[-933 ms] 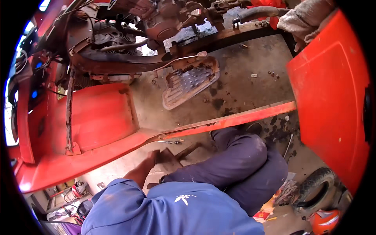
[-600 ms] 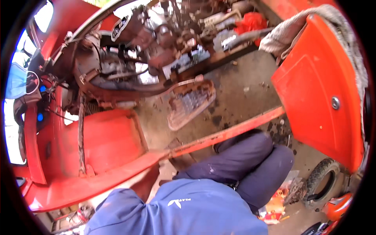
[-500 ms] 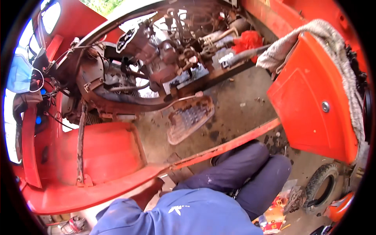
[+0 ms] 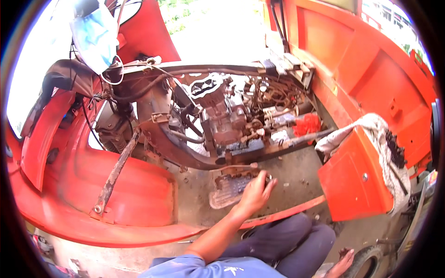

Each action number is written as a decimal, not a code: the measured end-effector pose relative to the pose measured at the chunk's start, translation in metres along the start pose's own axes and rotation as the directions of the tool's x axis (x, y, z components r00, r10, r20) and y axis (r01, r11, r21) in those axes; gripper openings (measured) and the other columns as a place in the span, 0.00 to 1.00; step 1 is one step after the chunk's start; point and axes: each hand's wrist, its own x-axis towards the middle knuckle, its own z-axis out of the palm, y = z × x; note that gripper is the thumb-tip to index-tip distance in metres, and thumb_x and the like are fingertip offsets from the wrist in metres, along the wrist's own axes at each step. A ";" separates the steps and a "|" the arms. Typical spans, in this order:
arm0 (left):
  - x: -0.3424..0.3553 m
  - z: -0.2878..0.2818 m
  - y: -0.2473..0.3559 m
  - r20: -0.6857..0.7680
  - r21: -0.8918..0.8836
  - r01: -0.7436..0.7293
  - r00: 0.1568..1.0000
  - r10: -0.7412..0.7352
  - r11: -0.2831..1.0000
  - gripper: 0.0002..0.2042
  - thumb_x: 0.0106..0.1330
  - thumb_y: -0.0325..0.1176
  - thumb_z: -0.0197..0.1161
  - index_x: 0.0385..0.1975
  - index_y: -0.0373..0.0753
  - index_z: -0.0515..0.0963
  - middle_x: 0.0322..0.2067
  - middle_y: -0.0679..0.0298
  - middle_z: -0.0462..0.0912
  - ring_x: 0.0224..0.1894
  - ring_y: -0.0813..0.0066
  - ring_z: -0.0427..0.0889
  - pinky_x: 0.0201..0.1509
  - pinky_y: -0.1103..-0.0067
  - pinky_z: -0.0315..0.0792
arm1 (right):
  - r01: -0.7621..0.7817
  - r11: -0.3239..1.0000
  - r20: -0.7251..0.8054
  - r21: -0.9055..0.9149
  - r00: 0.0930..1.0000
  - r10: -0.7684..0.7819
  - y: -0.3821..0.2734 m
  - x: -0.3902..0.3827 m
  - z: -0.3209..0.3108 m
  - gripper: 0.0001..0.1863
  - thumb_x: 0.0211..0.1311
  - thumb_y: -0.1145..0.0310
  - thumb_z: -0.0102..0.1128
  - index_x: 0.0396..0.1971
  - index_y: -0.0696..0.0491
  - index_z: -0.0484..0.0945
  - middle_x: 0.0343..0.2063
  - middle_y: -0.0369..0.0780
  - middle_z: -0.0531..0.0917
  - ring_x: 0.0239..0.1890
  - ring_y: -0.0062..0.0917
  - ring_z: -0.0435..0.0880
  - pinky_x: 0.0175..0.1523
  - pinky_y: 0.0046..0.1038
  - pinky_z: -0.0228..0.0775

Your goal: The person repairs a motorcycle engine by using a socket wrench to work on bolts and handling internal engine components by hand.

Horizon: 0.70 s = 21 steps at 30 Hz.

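Ribbed footplate (image 4: 225, 198), beyond the red sill's (image 4: 296, 208) edge, lies just left of the nearer left hand (image 4: 259, 187), its half-curled fingers pinching something or nothing, I cannot tell.

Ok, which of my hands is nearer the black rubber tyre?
Your right hand, beside the tyre; your left hand is by the rusty ribbed metal tray.

Head view: wide fisheye on my head, left of a pair
Facing: forward and down, over my knees (image 4: 296, 241) to the engine (image 4: 227, 123)
Closest: my blue shirt (image 4: 204, 268), lower edge
Farther: red panel (image 4: 380, 88), upper right
Grips: left grip (image 4: 257, 192) below centre; right grip (image 4: 342, 265), lower right
Rim: dark, straight edges bowed
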 end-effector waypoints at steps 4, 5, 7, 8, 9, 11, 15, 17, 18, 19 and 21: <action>0.129 -0.050 -0.005 -0.538 0.012 -0.245 0.815 0.213 0.969 0.08 0.73 0.35 0.59 0.42 0.37 0.72 0.28 0.53 0.80 0.26 0.55 0.80 0.30 0.67 0.72 | 0.177 0.873 0.295 0.454 0.895 -0.335 -0.063 0.014 0.094 0.16 0.78 0.61 0.47 0.37 0.58 0.78 0.33 0.39 0.81 0.36 0.23 0.79 0.47 0.28 0.71; 0.153 -0.080 -0.011 -0.480 -0.255 -0.181 0.877 0.038 0.950 0.07 0.77 0.36 0.56 0.41 0.39 0.72 0.26 0.63 0.80 0.24 0.75 0.77 0.27 0.77 0.70 | 0.138 0.857 0.367 0.497 0.861 -0.352 -0.091 -0.001 0.122 0.16 0.79 0.62 0.47 0.35 0.57 0.77 0.30 0.37 0.79 0.34 0.21 0.77 0.46 0.26 0.70; 0.192 -0.135 -0.032 -0.576 -0.346 -0.174 0.815 -0.063 0.922 0.15 0.75 0.46 0.59 0.40 0.39 0.73 0.26 0.68 0.80 0.25 0.83 0.75 0.26 0.80 0.68 | 0.134 0.894 0.556 0.428 0.741 -0.377 -0.119 -0.017 0.168 0.15 0.78 0.64 0.49 0.35 0.58 0.77 0.30 0.37 0.80 0.35 0.23 0.79 0.46 0.27 0.71; 0.212 -0.163 -0.044 -0.597 -0.411 -0.251 0.800 -0.051 0.876 0.14 0.76 0.43 0.59 0.40 0.38 0.73 0.26 0.68 0.79 0.24 0.84 0.75 0.24 0.83 0.69 | 0.159 0.873 0.575 0.460 0.696 -0.430 -0.126 -0.023 0.184 0.14 0.77 0.65 0.50 0.34 0.59 0.77 0.29 0.37 0.80 0.35 0.22 0.79 0.46 0.27 0.72; 0.231 -0.187 -0.059 -0.605 -0.466 -0.306 0.795 -0.047 0.831 0.13 0.76 0.42 0.59 0.42 0.36 0.72 0.27 0.67 0.80 0.23 0.85 0.75 0.24 0.83 0.72 | 0.177 0.853 0.595 0.491 0.648 -0.476 -0.130 -0.030 0.199 0.14 0.77 0.66 0.50 0.34 0.59 0.77 0.29 0.37 0.80 0.35 0.22 0.79 0.46 0.26 0.72; 0.261 -0.228 -0.083 -0.622 -0.342 -0.213 0.781 -0.051 0.915 0.11 0.76 0.35 0.57 0.47 0.34 0.71 0.31 0.62 0.81 0.27 0.79 0.79 0.27 0.80 0.76 | 0.065 0.871 0.684 0.487 0.592 -0.426 -0.127 -0.032 0.226 0.11 0.75 0.69 0.52 0.35 0.60 0.78 0.30 0.38 0.81 0.36 0.22 0.80 0.46 0.24 0.73; 0.289 -0.265 -0.106 -0.467 -0.449 -0.142 0.879 -0.096 0.882 0.15 0.73 0.26 0.52 0.57 0.30 0.69 0.43 0.56 0.79 0.35 0.73 0.80 0.39 0.77 0.78 | 0.224 0.885 0.738 0.409 0.489 -0.465 -0.147 -0.024 0.275 0.11 0.73 0.67 0.57 0.36 0.60 0.80 0.30 0.40 0.83 0.33 0.22 0.81 0.42 0.25 0.75; 0.290 -0.275 -0.112 -0.444 -0.402 -0.076 0.888 -0.122 0.913 0.15 0.73 0.25 0.50 0.57 0.30 0.67 0.47 0.52 0.79 0.38 0.71 0.81 0.38 0.77 0.78 | 0.321 0.883 0.762 0.344 0.453 -0.462 -0.149 -0.020 0.303 0.11 0.71 0.67 0.59 0.35 0.60 0.81 0.29 0.41 0.83 0.32 0.23 0.81 0.41 0.26 0.75; 0.297 -0.278 -0.126 -0.433 -0.386 -0.055 0.892 -0.129 0.921 0.15 0.73 0.25 0.50 0.58 0.29 0.67 0.48 0.51 0.80 0.38 0.72 0.82 0.37 0.77 0.79 | 0.357 0.886 0.779 0.295 0.447 -0.440 -0.140 -0.021 0.316 0.10 0.70 0.67 0.60 0.35 0.60 0.81 0.28 0.41 0.83 0.32 0.23 0.82 0.40 0.26 0.75; 0.298 -0.274 -0.127 -0.440 -0.271 -0.003 0.890 -0.121 0.963 0.15 0.74 0.25 0.51 0.58 0.30 0.69 0.46 0.54 0.82 0.35 0.75 0.82 0.36 0.79 0.78 | 0.397 0.885 0.790 0.243 0.449 -0.418 -0.131 -0.022 0.327 0.10 0.69 0.67 0.61 0.35 0.60 0.81 0.27 0.42 0.83 0.31 0.24 0.82 0.40 0.27 0.75; 0.306 -0.267 -0.133 -0.411 -0.197 -0.009 0.909 -0.074 0.980 0.13 0.74 0.27 0.55 0.55 0.32 0.73 0.42 0.58 0.85 0.32 0.78 0.82 0.35 0.80 0.77 | 0.378 0.894 0.774 0.239 0.481 -0.411 -0.103 -0.033 0.344 0.10 0.67 0.68 0.62 0.36 0.61 0.82 0.27 0.44 0.83 0.32 0.29 0.83 0.40 0.30 0.75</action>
